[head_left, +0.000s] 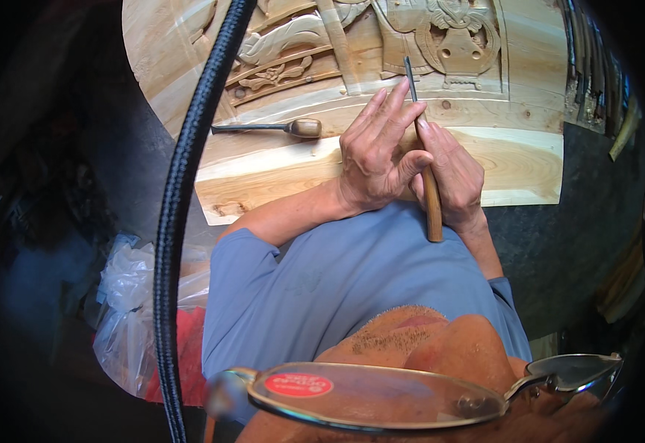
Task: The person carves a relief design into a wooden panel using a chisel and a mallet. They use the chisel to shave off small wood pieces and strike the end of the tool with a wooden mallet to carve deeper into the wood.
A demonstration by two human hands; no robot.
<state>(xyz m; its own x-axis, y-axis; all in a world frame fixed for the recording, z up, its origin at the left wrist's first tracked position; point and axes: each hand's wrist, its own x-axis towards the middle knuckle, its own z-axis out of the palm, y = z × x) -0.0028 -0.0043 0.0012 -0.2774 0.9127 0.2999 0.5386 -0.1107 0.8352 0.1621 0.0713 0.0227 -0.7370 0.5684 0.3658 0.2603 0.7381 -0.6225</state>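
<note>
Between my two hands a carving chisel [431, 199] points away from me, its brown wooden handle toward my shirt and its narrow dark metal blade over the carved panel [514, 111]. My left hand [378, 159] has its fingers stretched along the blade side, with thumb and index finger against the handle. On the other side, my right hand [455, 173] is closed about the handle; its lower fingers are partly hidden. A second carving chisel [304, 128], with a rounded wooden grip, lies on the panel left of my hands.
Pale wood relief with a vase-like figure [459, 52] fills the far side. Several tools [588, 66] stand in a row at the far right. A black braided cable [177, 192] crosses the view at left. Clear plastic bags [127, 295] and red material [189, 347] are lower left.
</note>
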